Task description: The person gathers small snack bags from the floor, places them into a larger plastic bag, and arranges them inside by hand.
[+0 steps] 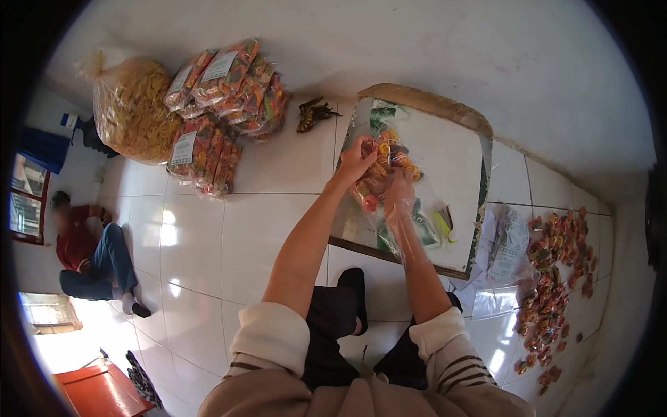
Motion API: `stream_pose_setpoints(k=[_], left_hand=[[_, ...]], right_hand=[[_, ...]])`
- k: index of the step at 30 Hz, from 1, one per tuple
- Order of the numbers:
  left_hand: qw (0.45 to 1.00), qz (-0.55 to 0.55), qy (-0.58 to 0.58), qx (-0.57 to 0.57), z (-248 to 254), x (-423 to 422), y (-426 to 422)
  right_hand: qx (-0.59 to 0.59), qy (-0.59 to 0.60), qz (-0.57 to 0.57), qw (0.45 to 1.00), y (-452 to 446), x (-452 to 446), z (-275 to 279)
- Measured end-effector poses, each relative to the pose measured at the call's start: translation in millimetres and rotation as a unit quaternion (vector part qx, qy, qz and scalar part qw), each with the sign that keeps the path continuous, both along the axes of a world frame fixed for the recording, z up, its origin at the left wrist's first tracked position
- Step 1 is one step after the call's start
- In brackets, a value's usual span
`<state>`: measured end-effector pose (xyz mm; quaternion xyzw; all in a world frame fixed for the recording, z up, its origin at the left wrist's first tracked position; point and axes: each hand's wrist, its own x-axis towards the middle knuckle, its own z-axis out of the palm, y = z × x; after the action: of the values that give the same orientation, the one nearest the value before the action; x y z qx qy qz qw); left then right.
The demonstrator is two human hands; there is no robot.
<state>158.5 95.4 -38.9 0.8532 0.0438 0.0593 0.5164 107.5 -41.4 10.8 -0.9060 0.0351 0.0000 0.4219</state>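
Observation:
A clear plastic bag point(389, 233) with small colourful snack packets point(405, 161) in it lies over a low white-topped table point(455, 163). My left hand point(357, 161) is closed on the packets at the left side of the bag. Inside the bag's open end is my right hand point(399, 191), its fingers bent against the packets; the clear film covers my wrist. To the right of this hand, a yellow-green item point(442, 226) with a dark edge rests on the tabletop.
Filled snack bags point(229, 76) and a large sack of yellow snacks point(137, 111) stand at the upper left. Loose packets point(545, 302) and plastic bags point(509, 243) lie right. A person point(87, 243) sits by the left wall, near a red table point(101, 393).

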Motion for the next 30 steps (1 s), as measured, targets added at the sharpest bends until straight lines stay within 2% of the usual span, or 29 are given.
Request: stream_pose_setpoints(k=[2, 3, 6, 8, 9, 11, 12, 14, 16, 18, 19, 20, 21, 22, 24, 25, 26, 27, 28, 30], left_hand=[[0.993, -0.027, 0.059, -0.100, 16, -4, -1], [0.993, -0.027, 0.057, -0.100, 15, -2, 0], [0.988, -0.060, 0.079, -0.116, 15, 2, 0], [0.998, -0.034, 0.014, 0.057, 17, 5, -6], [0.998, -0.034, 0.012, 0.057, 24, 4, -10], [0.991, -0.039, 0.008, 0.128, 40, 3, -20], [0.991, -0.041, 0.006, 0.127, 44, 3, -25], [0.983, -0.114, 0.048, 0.137, 53, 1, -34], [0.983, -0.121, 0.034, 0.131, 45, 3, -41], [0.983, -0.135, 0.021, 0.124, 39, 4, -48], [0.984, -0.124, -0.006, 0.126, 36, 4, -51], [0.985, -0.112, -0.034, 0.129, 35, 4, -54], [0.984, -0.117, -0.038, 0.129, 33, 7, -54], [0.984, -0.131, -0.024, 0.120, 31, 9, -52], [0.983, -0.148, -0.011, 0.108, 31, 13, -49], [0.986, -0.150, 0.001, 0.072, 31, 14, -48], [0.987, -0.153, 0.015, 0.038, 30, 14, -48], [0.987, -0.156, 0.017, 0.038, 31, 14, -49], [0.984, -0.166, 0.023, 0.053, 32, 15, -48], [0.982, -0.174, 0.027, 0.070, 35, 17, -46]], right_hand=[[-0.036, -0.028, 0.016, 0.999, -3, 5, -15], [-0.070, -0.055, 0.032, 0.996, -4, 7, -19], [-0.055, -0.127, 0.029, 0.990, -7, 6, -28], [-0.037, -0.154, 0.030, 0.987, -12, 1, -29], [-0.019, -0.182, 0.032, 0.983, -14, -2, -25], [-0.026, -0.178, 0.046, 0.983, -21, -9, -17], [-0.029, -0.173, 0.062, 0.983, -24, -13, -14], [-0.044, -0.197, 0.069, 0.977, -29, -16, -13], [-0.057, -0.221, 0.074, 0.971, -33, -17, -19], [0.179, -0.140, 0.054, 0.972, -39, -20, -26], [0.178, -0.141, 0.047, 0.973, -47, -25, -27], [0.053, -0.223, 0.087, 0.970, -55, -30, -28], [-0.075, -0.300, 0.125, 0.943, -61, -36, -28], [-0.077, -0.303, 0.121, 0.942, -65, -46, -36], [0.008, -0.263, 0.003, 0.965, -73, -68, -61], [0.005, -0.260, -0.001, 0.966, -69, -71, -46], [0.125, -0.195, -0.099, 0.968, -60, -77, -33], [0.243, -0.128, -0.194, 0.942, -53, -76, -22], [0.244, -0.127, -0.195, 0.941, -53, -70, -23], [0.325, 0.011, -0.200, 0.924, -51, -56, -26]])
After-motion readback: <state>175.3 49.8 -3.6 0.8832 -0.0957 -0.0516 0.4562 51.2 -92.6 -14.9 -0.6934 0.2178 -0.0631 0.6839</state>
